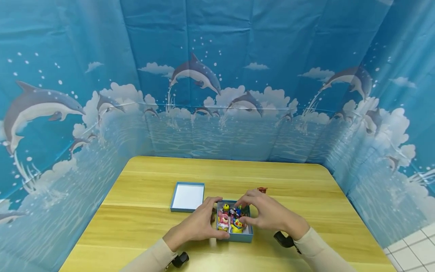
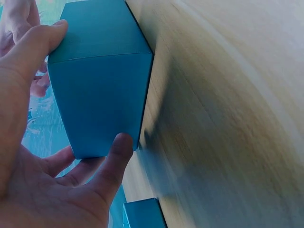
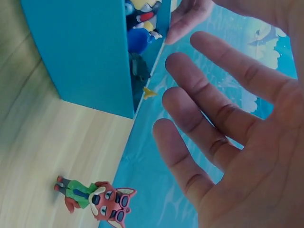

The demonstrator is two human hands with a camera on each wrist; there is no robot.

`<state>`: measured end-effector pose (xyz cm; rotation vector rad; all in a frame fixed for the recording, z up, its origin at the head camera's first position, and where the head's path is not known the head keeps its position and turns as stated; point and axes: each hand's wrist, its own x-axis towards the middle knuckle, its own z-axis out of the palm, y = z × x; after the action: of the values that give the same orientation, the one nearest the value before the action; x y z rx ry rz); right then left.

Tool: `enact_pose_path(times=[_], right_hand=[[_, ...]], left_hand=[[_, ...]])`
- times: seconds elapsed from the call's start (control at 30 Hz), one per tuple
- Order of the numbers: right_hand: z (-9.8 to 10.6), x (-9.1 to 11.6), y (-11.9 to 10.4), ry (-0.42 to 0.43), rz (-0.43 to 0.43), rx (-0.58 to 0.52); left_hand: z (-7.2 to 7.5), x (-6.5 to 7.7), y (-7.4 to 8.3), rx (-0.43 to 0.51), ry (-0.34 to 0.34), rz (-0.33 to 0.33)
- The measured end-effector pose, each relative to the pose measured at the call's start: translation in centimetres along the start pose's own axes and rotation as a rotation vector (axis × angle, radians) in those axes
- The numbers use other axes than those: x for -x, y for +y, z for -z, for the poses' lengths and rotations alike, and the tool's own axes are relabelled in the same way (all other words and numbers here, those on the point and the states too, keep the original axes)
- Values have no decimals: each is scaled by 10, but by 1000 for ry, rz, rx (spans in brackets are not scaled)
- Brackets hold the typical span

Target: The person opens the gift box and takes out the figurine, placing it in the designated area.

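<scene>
A blue open-topped box (image 1: 240, 238) stands on the table, filled with several small toy figures. Among them are a pink bear figure (image 1: 223, 219), a yellow figure with red cheeks (image 1: 236, 227) and a dark blue figure (image 3: 138, 40). My left hand (image 1: 199, 223) grips the box from its left, thumb at the near side and fingers reaching to the far side. Over the box's right half hovers my right hand (image 1: 270, 212), its fingers spread and slightly bent, thumb tip near the yellow figure. Nothing shows between its fingers in the right wrist view. It partly covers the figures beneath.
Left of the box and farther back lies a shallow blue lid (image 1: 188, 196) with its white inside up. A fox figure (image 3: 95, 198) in a green shirt stands on the table beyond the right hand. A dolphin-printed curtain (image 1: 217, 132) encloses the wooden table (image 1: 142, 226).
</scene>
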<state>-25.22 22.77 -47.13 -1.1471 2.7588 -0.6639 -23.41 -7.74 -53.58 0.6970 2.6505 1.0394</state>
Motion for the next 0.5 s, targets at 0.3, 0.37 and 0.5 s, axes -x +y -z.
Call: enact_pose_path(times=[0.3,0.37,0.5], right_hand=[[-5,-1,2,-41,63,-2],[-7,-2,3,-53,70,-6],[-9,-5,4,-62,88,4]], left_hand=[[1,1,2,29,4,2],[0,1,2,30,0,8],[1,2,2,25,1,10]])
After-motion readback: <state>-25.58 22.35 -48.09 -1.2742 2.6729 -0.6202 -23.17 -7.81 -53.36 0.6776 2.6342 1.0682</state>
